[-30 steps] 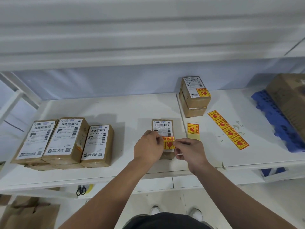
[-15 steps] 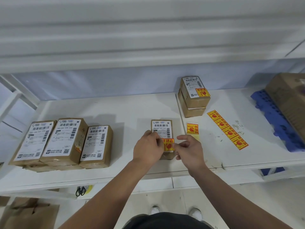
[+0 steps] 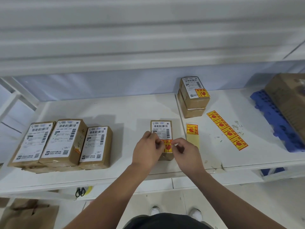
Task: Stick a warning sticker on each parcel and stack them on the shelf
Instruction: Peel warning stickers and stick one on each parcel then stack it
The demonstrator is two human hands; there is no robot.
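1. Head view: a small parcel (image 3: 161,129) lies flat on the white shelf (image 3: 125,113), a warning sticker (image 3: 167,145) on its near end.
2. The left hand (image 3: 146,152) and right hand (image 3: 187,154) meet over it, fingertips curled narrow, pinching the sticker's side edges.
3. A sticker strip (image 3: 227,129) lies to the right; two stacked parcels (image 3: 193,98) stand behind; three unlabelled parcels (image 3: 64,142) sit at the left.

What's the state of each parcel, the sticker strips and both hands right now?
Centre parcel: flat on shelf, warning sticker being pressed onto it.
Left hand: fingers on the sticker's left edge.
Right hand: pinching the sticker's right edge.
Stacked parcels: two high, top one stickered.
Three left parcels: side by side, no warning stickers visible.
Sticker strip: four stickers, flat.
Backing strip: one sticker left, rest peeled.
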